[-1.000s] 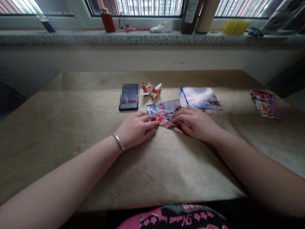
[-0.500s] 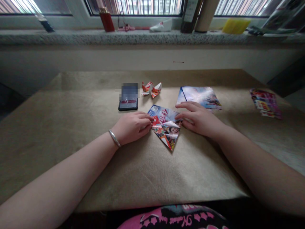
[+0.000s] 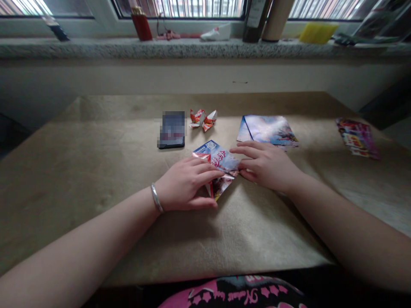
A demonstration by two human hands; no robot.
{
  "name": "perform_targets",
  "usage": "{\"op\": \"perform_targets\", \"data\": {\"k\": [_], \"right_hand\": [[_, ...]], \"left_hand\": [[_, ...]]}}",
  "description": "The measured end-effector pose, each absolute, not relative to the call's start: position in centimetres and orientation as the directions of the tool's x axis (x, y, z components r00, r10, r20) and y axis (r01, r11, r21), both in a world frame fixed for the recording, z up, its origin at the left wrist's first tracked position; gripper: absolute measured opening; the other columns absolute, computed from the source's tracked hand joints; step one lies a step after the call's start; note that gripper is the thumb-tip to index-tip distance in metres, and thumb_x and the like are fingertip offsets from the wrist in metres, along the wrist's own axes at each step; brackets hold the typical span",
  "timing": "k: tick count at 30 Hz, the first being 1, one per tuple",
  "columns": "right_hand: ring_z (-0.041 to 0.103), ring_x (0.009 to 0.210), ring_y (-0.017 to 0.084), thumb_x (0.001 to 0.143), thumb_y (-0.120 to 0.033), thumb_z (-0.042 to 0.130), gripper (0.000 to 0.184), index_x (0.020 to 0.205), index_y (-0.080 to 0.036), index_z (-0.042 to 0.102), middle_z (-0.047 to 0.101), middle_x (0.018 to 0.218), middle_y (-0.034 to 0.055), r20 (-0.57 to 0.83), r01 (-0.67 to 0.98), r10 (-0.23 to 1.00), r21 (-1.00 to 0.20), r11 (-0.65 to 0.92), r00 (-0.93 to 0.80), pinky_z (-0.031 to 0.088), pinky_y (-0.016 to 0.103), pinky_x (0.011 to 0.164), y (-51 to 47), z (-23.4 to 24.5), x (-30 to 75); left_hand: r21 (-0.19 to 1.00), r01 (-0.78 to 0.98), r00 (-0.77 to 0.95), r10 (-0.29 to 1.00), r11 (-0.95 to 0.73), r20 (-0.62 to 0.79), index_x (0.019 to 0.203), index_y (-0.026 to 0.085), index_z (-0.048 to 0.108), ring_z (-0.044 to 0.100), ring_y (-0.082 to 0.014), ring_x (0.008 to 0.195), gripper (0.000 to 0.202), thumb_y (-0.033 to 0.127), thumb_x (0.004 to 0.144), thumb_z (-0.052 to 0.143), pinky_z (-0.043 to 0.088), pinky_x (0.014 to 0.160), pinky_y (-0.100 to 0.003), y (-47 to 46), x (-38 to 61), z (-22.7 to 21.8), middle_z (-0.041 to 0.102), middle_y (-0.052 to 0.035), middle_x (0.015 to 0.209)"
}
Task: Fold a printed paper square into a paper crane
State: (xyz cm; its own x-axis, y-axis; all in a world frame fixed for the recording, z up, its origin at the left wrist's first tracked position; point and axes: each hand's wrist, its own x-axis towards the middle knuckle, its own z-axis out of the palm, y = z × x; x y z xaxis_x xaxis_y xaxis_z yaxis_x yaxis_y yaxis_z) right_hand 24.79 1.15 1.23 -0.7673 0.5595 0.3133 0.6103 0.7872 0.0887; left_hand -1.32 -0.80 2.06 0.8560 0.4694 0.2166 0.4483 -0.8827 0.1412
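On the table lies a sheet of glossy printed paper (image 3: pixel 218 155), folded, with a blue corner, pink lettering and a red flap. My left hand (image 3: pixel 188 184), a silver bangle on its wrist, rests flat across the paper's left and lower part with its fingers stretched out and the thumb apart. It hides much of the red flap and the lower point. At the paper's right edge is my right hand (image 3: pixel 266 164), its fingers spread and the fingertips touching that edge. Behind the right hand lies another folded glossy sheet (image 3: pixel 271 128), pale blue.
A dark phone (image 3: pixel 172 130) lies beyond my left hand, with a small red-and-white folded paper figure (image 3: pixel 203 119) beside it. Colourful printed papers (image 3: pixel 358 139) lie at the far right. Bottles, a red container (image 3: pixel 141 26) and a yellow block (image 3: pixel 318 33) stand on the windowsill.
My left hand has slid right over the paper, opening out flat and covering its lower part. The paper has turned slightly. My right hand has shifted slightly down and left at its edge.
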Motion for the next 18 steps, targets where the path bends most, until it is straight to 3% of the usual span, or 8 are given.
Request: {"op": "perform_targets", "data": {"k": [3, 9, 13, 18], "right_hand": [[0.055, 0.116, 0.029, 0.086, -0.025, 0.055, 0.018, 0.082, -0.02, 0.071, 0.064, 0.123, 0.0045, 0.308, 0.603, 0.547, 0.122, 0.789, -0.778, 0.048, 0.045, 0.092, 1.1, 1.5, 24.7], [0.054, 0.117, 0.027, 0.082, -0.023, 0.055, 0.013, 0.083, -0.019, 0.068, 0.064, 0.125, 0.0045, 0.323, 0.593, 0.545, 0.065, 0.803, -0.773, 0.046, 0.043, 0.095, 1.0, 1.4, 24.8], [0.056, 0.114, 0.024, 0.08, -0.017, 0.053, 0.015, 0.087, -0.02, 0.066, 0.065, 0.122, 0.005, 0.337, 0.536, 0.509, -0.015, 0.844, -0.792, 0.046, 0.041, 0.095, 1.3, 0.9, 24.8], [0.059, 0.109, 0.023, 0.081, -0.015, 0.05, 0.017, 0.086, -0.019, 0.066, 0.07, 0.103, 0.0079, 0.32, 0.491, 0.497, -0.105, 0.865, -0.806, 0.048, 0.038, 0.092, 1.4, 0.6, 24.5]], "left_hand": [[0.147, 0.441, 0.867, 0.462, -0.885, 0.187, 0.128, 0.019, 0.052, 0.057, -0.0262, 0.109, 0.065, 0.062, 0.08, 0.056, 0.045, 0.096, -0.043, -1.1, -1.1, 2.2, 0.061, -0.0092, 0.124], [0.103, 0.48, 0.853, 0.491, -0.871, 0.175, 0.126, 0.022, 0.054, 0.056, -0.022, 0.111, 0.046, 0.023, 0.081, 0.054, 0.044, 0.098, -0.04, -0.8, -1.1, 1.8, 0.06, -0.0036, 0.126], [0.066, 0.501, 0.842, 0.504, -0.863, 0.192, 0.123, 0.021, 0.057, 0.056, -0.0218, 0.112, 0.041, 0.017, 0.083, 0.049, 0.046, 0.098, -0.039, -0.2, -1.4, 1.2, 0.06, -0.004, 0.127], [0.074, 0.507, 0.834, 0.51, -0.859, 0.21, 0.12, 0.022, 0.06, 0.055, -0.0218, 0.115, 0.044, 0.011, 0.079, 0.051, 0.046, 0.1, -0.04, 0.1, -1.6, 0.8, 0.06, -0.0042, 0.128]]}}
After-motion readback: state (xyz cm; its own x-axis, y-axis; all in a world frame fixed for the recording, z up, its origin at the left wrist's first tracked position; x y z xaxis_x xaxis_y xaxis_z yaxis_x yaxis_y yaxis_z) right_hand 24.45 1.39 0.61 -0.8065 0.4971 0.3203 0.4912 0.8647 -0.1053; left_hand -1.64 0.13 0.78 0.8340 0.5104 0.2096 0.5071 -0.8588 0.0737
